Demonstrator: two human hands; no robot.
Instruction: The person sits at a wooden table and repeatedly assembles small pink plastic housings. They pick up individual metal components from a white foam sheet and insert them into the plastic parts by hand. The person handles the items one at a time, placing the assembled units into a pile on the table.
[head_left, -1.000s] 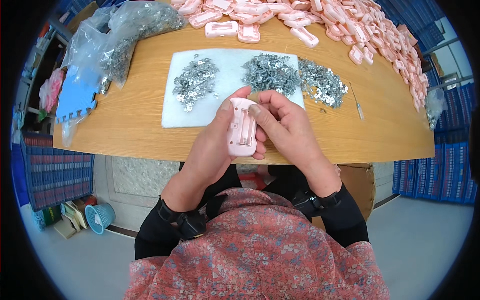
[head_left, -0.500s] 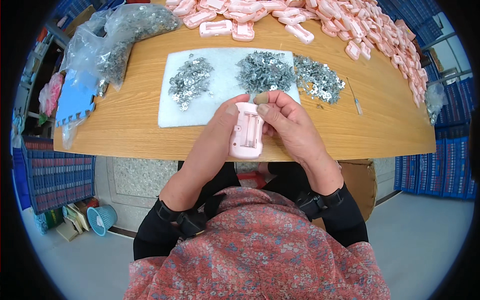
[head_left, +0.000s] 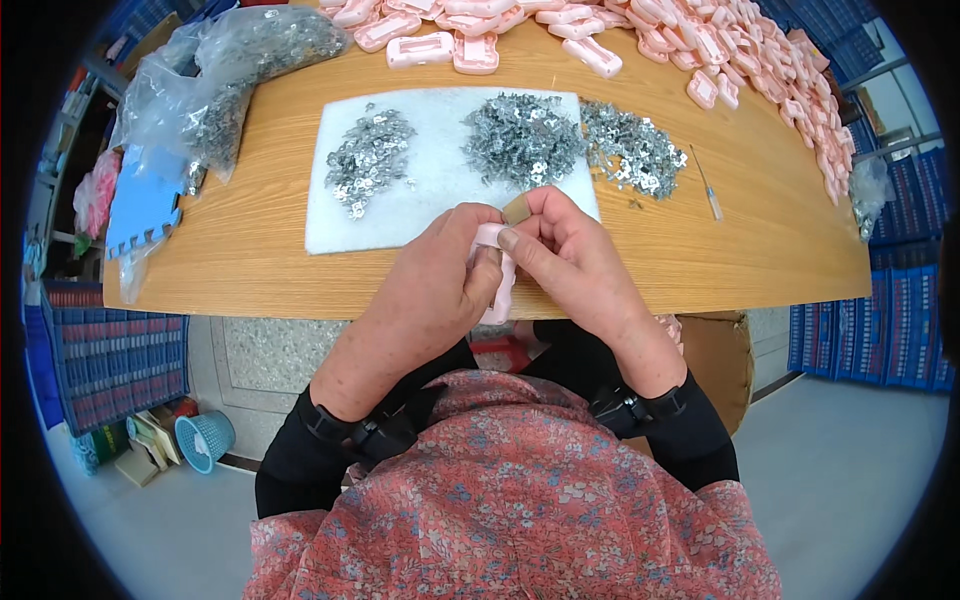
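Between my two hands, just over the table's near edge, is a pink plastic housing with a battery compartment. My left hand is closed on its left side, with the thumb bent over the compartment and hiding most of it. My right hand pinches the top right of the housing between thumb and fingers; a tan wrap covers one fingertip. Whether a small metal piece is in the fingers cannot be seen. Beyond my hands a white foam sheet carries a left pile and a right pile of small metal contacts.
More metal contacts lie right of the sheet, near a thin screwdriver. Many pink housings are heaped along the far and right sides. A clear bag of metal parts and a blue foam mat sit at the left.
My left thumb has moved from the housing's upper left edge down over the battery compartment. The housing has turned and is now more covered by my hands. The view has shifted slightly.
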